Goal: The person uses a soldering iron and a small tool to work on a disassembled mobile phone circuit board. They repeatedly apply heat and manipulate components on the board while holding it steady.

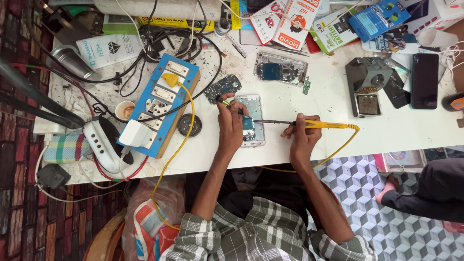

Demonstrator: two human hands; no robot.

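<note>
Where the white worktop (338,121) begins at its left edge, I see a checked cloth (65,147) and a white device with buttons (101,142) lying beside a blue switchboard (162,104), into which a yellow plug (170,79) and a white adapter (133,134) are set. A small cup (125,109) sits just left of the board, a round dark tin (189,125) just right of it, and a loose circuit board (222,87) above that. My left hand (231,126) is closed around a green-handled tool (226,103) and rests on the opened phone (252,121), which lies flat near the worktop's front edge, at its middle. My right hand (303,135) is clamped on the yellow soldering iron (319,124), its dark tip reaching across to the phone. The two hands are apart, with the phone between them. Farther right stand a grey iron stand (368,86) and a black phone (425,80). Another person's dark sleeve (427,191) shows at lower right.
</note>
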